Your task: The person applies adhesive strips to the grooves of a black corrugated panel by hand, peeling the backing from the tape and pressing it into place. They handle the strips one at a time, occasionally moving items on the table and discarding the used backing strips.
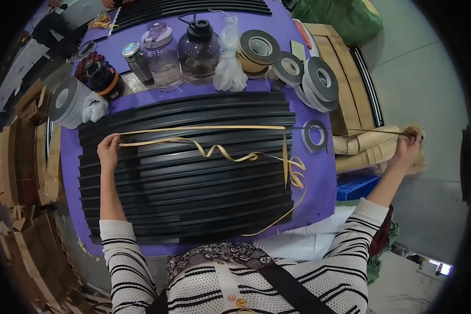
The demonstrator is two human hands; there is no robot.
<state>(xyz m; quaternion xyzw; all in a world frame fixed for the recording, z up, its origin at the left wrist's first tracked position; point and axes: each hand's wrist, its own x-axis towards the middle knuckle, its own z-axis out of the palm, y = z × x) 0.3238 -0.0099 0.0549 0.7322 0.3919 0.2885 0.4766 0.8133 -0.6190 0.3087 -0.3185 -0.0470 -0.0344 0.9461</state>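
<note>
Black ribbed strips (193,193) lie side by side across the purple table (319,183). My left hand (109,150) pinches the end of a yellow tape strip (204,127) at the left side of the black strips. From there the tape runs straight along an upper rib, and a loose curled length (214,149) trails below it to the right. My right hand (409,146), out past the table's right edge, is closed on a thin dark strip (361,130) stretched toward the table. A grey tape roll (314,136) lies beside the right ends of the black strips.
Bottles (165,65), a plastic bag (229,63) and several tape rolls (321,78) line the table's back. More rolls (68,102) stand at the left. Cardboard (329,73) and wrapped tubes (366,154) lie to the right. Another person (49,26) is at the far left.
</note>
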